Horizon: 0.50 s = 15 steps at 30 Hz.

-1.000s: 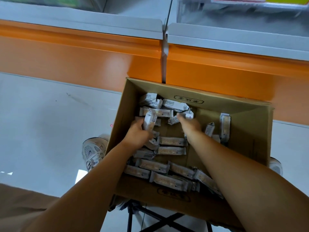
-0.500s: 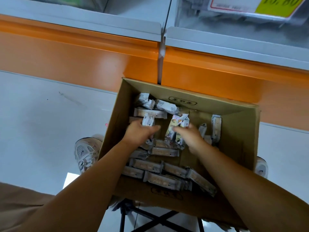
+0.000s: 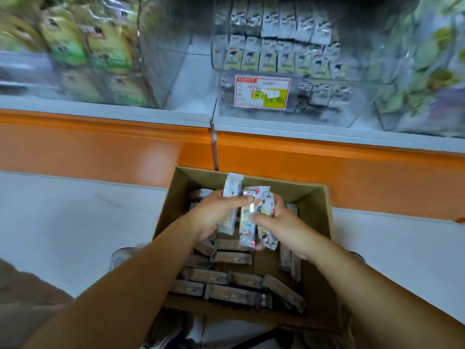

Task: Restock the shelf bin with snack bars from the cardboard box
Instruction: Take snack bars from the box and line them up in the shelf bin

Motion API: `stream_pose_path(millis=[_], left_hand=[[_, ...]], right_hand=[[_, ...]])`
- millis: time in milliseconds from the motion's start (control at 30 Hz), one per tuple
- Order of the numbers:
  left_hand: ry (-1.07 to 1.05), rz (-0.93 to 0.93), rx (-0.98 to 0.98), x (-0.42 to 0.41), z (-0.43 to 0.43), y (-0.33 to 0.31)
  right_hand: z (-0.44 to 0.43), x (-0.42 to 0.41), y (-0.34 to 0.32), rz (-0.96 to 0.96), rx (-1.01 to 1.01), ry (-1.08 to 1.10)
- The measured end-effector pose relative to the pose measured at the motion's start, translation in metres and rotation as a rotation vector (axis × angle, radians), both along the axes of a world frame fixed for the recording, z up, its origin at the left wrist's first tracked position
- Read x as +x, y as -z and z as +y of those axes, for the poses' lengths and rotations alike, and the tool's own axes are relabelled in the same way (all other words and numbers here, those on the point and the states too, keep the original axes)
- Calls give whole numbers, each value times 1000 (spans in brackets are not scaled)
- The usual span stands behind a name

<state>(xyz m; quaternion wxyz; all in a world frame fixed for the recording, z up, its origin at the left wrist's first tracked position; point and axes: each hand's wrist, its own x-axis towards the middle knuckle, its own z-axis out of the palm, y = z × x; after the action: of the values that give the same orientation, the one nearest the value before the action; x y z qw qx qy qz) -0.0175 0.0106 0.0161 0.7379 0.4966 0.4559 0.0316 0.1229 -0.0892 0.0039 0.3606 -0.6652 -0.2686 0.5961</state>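
And up they come! A second ago both hands were down among the loose bars, picking. Now the left hand [image 3: 214, 220] and right hand [image 3: 281, 227] have risen together over the cardboard box [image 3: 318, 230]. The left is wrapped round one white-wrapped snack bar [image 3: 233, 187] standing on end. The right clasps a bunch of cartoon-printed bars [image 3: 255, 210], with the left thumb laid across their top. The view has swung up too, and the clear shelf bin [image 3: 324, 117] now shows at twelve o'clock with its price label [image 3: 261, 93] on the front.

My read is that gathering is finished for this handful and the carry to the bin is next. Plenty of loose bars [image 3: 231, 293] are left at six o'clock on the box floor, so more trips look likely.

On the way up, the box's far wall sits just past the bar tips at twelve. Beyond it come the orange fascia [image 3: 302, 157] and the grey shelf lip [image 3: 276, 127], then the bin's front wall. Nothing stands in the way between hands and shelf. Rows of packs already fill the back of the bin, and blur hides how much room is left at the front. Neighbouring bins crowd in at ten o'clock [image 3: 156, 71] and two o'clock [image 3: 402, 109], so the load should go straight in.
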Motion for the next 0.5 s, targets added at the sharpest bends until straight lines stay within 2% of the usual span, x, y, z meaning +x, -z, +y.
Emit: stream_pose_path(millis=[133,267,433,500], left_hand=[[-35,-97,28,2,7,-44],[-102,-135,110,4,19,-86],[-43,-270,170,2,26,-142],[-13,-297,228,4,28,-160]], right_hand=[[0,6,-40,7,127,18],[-4,11,-79,-105,248,-11],[-7,24,-128,-53,434,77],[-10,24,-150,-102,507,56]])
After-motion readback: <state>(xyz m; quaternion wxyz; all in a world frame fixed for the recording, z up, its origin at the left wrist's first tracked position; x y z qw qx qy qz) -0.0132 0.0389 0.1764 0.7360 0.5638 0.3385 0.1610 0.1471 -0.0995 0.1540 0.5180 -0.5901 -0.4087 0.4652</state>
